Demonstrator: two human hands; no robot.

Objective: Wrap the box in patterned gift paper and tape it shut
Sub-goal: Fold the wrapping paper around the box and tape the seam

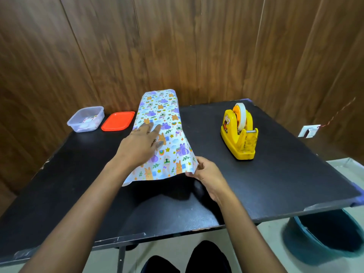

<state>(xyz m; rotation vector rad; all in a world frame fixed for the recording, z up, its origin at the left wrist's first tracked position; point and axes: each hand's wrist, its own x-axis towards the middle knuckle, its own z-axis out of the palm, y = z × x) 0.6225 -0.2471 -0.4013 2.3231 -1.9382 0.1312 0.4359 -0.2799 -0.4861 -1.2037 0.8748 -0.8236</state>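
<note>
A sheet of patterned gift paper (166, 123), white with orange and purple cartoon figures, lies across the middle of the black table (275, 174), its far end humped up against the wall. My left hand (141, 140) rests flat on the paper with fingers straight. My right hand (204, 172) pinches the paper's near right corner and lifts that edge off the table. No box shows; whatever lies under the paper is hidden.
A yellow tape dispenser (239, 133) with a roll of tape stands to the right. At the back left sit a clear plastic container (85, 119) and its red lid (118, 121). A dark bucket (325, 235) stands on the floor at lower right.
</note>
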